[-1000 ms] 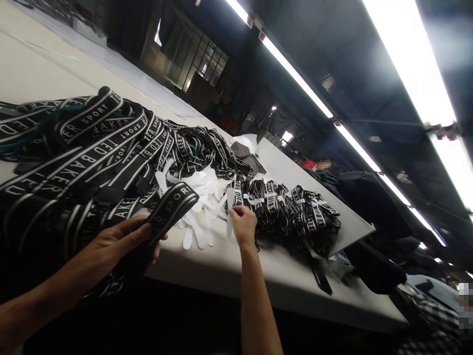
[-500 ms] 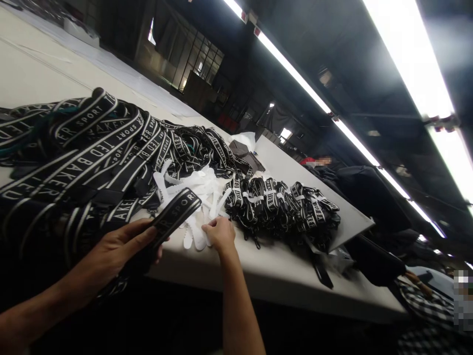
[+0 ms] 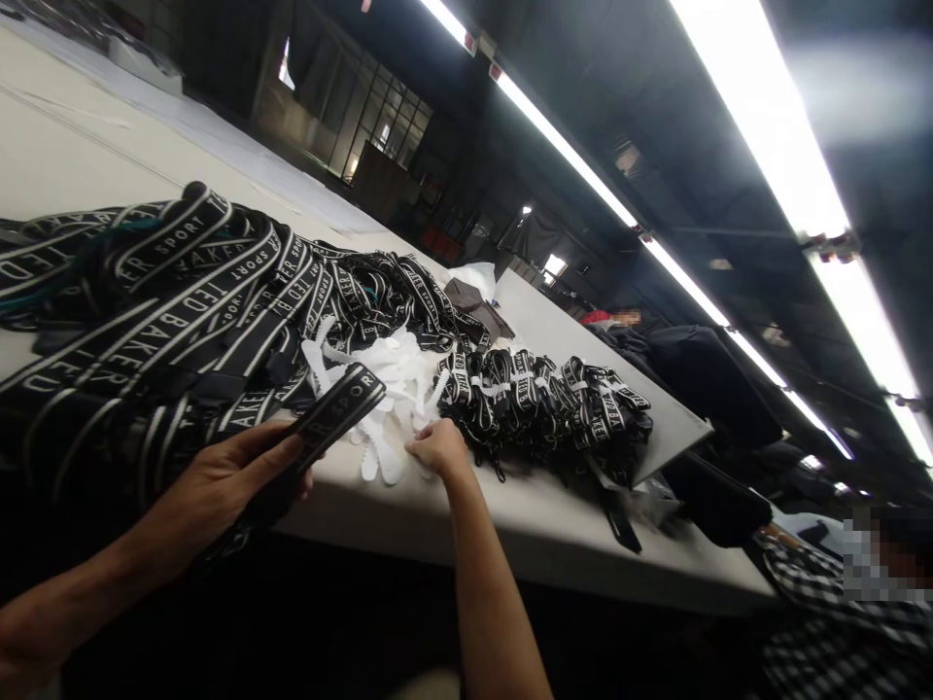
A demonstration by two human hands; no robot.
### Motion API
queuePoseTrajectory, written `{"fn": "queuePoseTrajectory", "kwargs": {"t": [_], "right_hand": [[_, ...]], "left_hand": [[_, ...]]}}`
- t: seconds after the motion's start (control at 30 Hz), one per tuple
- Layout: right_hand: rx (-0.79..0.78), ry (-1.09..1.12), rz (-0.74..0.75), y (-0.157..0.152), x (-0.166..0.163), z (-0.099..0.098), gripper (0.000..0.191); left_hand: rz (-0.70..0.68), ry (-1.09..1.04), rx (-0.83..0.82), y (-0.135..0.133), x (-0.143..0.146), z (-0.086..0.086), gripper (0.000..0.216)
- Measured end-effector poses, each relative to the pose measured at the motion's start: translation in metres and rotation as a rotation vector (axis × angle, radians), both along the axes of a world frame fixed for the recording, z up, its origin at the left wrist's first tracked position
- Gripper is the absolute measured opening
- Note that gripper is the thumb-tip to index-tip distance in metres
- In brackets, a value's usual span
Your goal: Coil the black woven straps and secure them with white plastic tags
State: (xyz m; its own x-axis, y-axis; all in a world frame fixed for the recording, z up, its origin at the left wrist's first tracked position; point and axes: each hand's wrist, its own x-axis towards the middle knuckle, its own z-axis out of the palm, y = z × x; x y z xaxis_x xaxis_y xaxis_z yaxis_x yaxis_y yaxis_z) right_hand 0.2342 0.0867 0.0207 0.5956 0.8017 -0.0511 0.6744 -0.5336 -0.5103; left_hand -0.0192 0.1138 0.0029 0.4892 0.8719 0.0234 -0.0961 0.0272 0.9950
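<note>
My left hand (image 3: 237, 472) is wrapped round a folded black strap (image 3: 339, 413) with white edge lines and lettering, its flat end pointing up and right. My right hand (image 3: 441, 447) has thumb and finger pinched at the right edge of a loose heap of white notched strips (image 3: 386, 428), on one white strip (image 3: 431, 406); its fingertips are partly hidden. Left of the heap lies a large tangled pile of the same lettered straps (image 3: 182, 321). On the right stand several strap bundles (image 3: 539, 399), each with a white band round it.
The pale table (image 3: 379, 510) has its front edge close below my hands. Behind the strips are grey folded pieces (image 3: 477, 306) and a white plastic bag (image 3: 477, 277). A person in a checked garment (image 3: 816, 593) is at the right, near dark cloth (image 3: 718, 501).
The view has shifted slightly, so the table things appear a little further left. My right hand stays pinched at the strips, slightly higher. My left hand keeps hold of the folded strap.
</note>
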Motion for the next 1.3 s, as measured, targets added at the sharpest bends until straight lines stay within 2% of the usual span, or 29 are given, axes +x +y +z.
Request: {"fn": "queuePoseTrajectory", "kwargs": {"t": [0.1,0.17,0.3,0.4,0.5,0.6,0.7,0.8,0.93,1.03,1.1,1.3], "right_hand": [[0.082,0.018,-0.022,-0.015,0.003,-0.005,0.004],[0.239,0.113,-0.019,-0.033,0.0,-0.008,0.005],[0.592,0.752,0.064,-0.071,-0.023,-0.015,0.024],[0.637,1.006,0.11,-0.092,-0.045,-0.025,0.035],[0.626,1.044,0.147,-0.105,-0.061,-0.04,0.02],[0.626,1.002,0.164,-0.116,-0.066,-0.055,0.017],[0.573,1.003,0.208,-0.127,-0.067,-0.064,0.013],[0.519,1.037,0.215,-0.138,-0.069,-0.069,0.016],[0.541,0.992,0.082,-0.15,-0.083,-0.085,0.024],[0.593,0.845,-0.087,-0.159,-0.099,-0.101,0.024],[0.629,0.8,-0.141,-0.166,-0.107,-0.108,0.024],[0.67,1.205,-0.148,-0.188,-0.103,-0.119,0.036]], "left_hand": [[-0.001,-0.01,0.008,-0.001,-0.001,0.005,0.061],[-0.015,-0.004,0.006,-0.001,-0.002,0.005,0.06],[-0.139,0.041,0.035,-0.004,-0.002,-0.003,0.051],[-0.337,0.103,0.031,-0.014,0.005,-0.013,0.048],[-0.502,0.119,-0.069,-0.031,0.018,-0.025,0.062],[-0.541,0.136,-0.167,-0.043,0.028,-0.037,0.075],[-0.562,0.156,-0.185,-0.047,0.03,-0.045,0.066],[-0.594,0.147,-0.187,-0.047,0.03,-0.047,0.054],[-0.531,0.17,-0.152,-0.052,0.033,-0.052,0.05],[-0.477,0.195,-0.164,-0.059,0.038,-0.06,0.05],[-0.481,0.197,-0.179,-0.065,0.039,-0.065,0.048],[-0.584,0.212,-0.145,-0.083,0.04,-0.079,0.039]]}}
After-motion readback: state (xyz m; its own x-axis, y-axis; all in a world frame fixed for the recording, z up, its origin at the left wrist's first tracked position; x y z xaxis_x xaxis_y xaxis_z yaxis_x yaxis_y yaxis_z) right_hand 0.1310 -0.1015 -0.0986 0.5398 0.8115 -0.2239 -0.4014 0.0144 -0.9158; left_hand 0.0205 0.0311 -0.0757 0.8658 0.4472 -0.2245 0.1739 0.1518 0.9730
